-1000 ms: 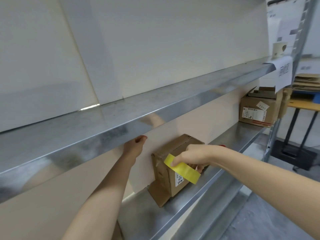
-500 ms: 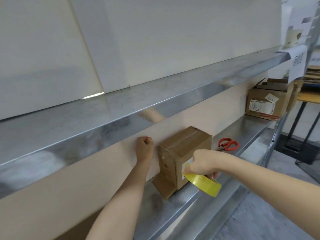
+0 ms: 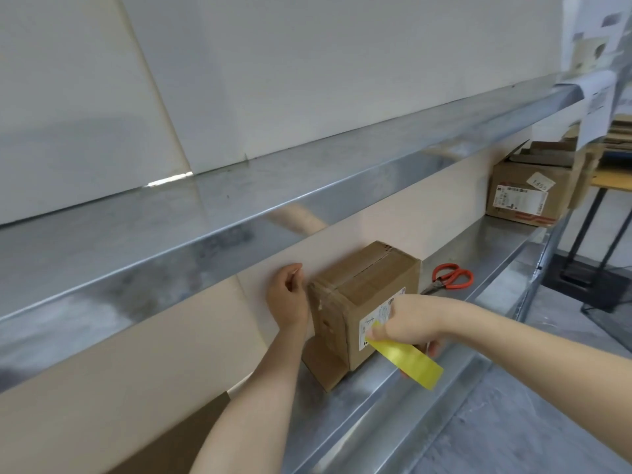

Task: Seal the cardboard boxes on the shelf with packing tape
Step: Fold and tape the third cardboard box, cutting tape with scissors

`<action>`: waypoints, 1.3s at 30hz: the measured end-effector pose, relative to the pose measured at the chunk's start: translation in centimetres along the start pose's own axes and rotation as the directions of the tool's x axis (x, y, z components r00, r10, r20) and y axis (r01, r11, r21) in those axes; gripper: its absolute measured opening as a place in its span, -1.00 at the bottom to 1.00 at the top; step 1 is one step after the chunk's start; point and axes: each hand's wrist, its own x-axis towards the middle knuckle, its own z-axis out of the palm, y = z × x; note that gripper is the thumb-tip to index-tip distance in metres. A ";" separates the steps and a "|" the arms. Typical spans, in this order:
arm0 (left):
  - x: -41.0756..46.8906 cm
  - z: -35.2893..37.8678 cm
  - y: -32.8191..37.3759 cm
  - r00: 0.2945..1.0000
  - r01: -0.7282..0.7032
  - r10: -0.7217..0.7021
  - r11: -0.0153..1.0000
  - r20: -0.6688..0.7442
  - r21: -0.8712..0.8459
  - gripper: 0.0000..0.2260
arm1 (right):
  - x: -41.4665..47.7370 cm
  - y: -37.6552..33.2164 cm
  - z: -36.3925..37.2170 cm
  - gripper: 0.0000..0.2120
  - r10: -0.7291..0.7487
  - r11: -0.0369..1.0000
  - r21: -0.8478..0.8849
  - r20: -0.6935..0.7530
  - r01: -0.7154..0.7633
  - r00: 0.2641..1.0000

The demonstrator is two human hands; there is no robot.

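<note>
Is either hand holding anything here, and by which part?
Right hand grips the tape roll by its upper rim. Left hand is curled beside the box; whether it pinches anything cannot be told.

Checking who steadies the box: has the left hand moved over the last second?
Yes. The left hand has dropped from the upper shelf's front lip and is now beside the upper left edge of the near cardboard box, below that lip.
</note>
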 end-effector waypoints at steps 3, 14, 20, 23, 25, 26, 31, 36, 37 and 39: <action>-0.5 0.1 -0.7 0.999 -0.010 0.012 0.999 -0.039 0.039 -0.87 | 0.3 0.2 0.1 -0.63 -0.001 1.000 0.022 0.015 0.001 1.000; -1.1 0.9 -2.4 0.999 0.020 -0.020 1.000 -0.035 -0.001 -0.89 | 2.6 1.9 0.7 -0.57 -0.021 0.999 -0.045 -0.018 0.020 1.000; -1.4 1.3 -3.2 0.998 -0.040 0.041 0.999 -0.038 0.019 -0.88 | 3.6 2.9 1.4 -0.54 -0.034 0.999 -0.016 -0.034 0.034 0.999; -1.7 1.5 -3.0 0.997 -0.067 0.068 0.997 -0.037 0.027 -0.87 | 4.1 3.2 1.5 -0.53 -0.047 0.997 -0.057 -0.040 0.044 0.998; -1.7 1.5 -3.0 0.996 -0.086 0.088 0.996 -0.031 0.039 -0.87 | 4.2 3.3 1.6 -0.53 -0.045 0.998 -0.054 -0.037 0.043 0.998; -1.7 1.5 -3.0 0.995 -0.090 0.091 0.995 -0.029 0.048 -0.88 | 4.2 3.3 1.6 -0.54 -0.044 0.998 -0.046 -0.035 0.042 0.998; -1.8 1.5 -3.0 0.994 -0.096 0.099 0.992 -0.043 0.083 -0.85 | 4.4 3.6 1.8 -0.53 -0.059 0.996 -0.065 -0.045 0.056 0.997; -1.8 1.8 -2.7 0.995 -0.016 0.017 1.000 -0.101 0.009 -0.85 | 4.6 3.7 1.4 -0.51 -0.060 0.995 -0.086 -0.066 0.054 0.996; -1.9 1.7 -2.6 0.994 -0.009 0.009 1.000 -0.112 0.003 -0.90 | 4.6 3.7 1.2 -0.50 -0.067 0.994 -0.086 -0.071 0.061 0.995; -2.2 1.3 -2.4 0.991 -0.004 0.004 1.000 -0.136 -0.003 -0.94 | 4.6 3.9 1.0 -0.49 -0.081 0.993 -0.086 -0.069 0.075 0.994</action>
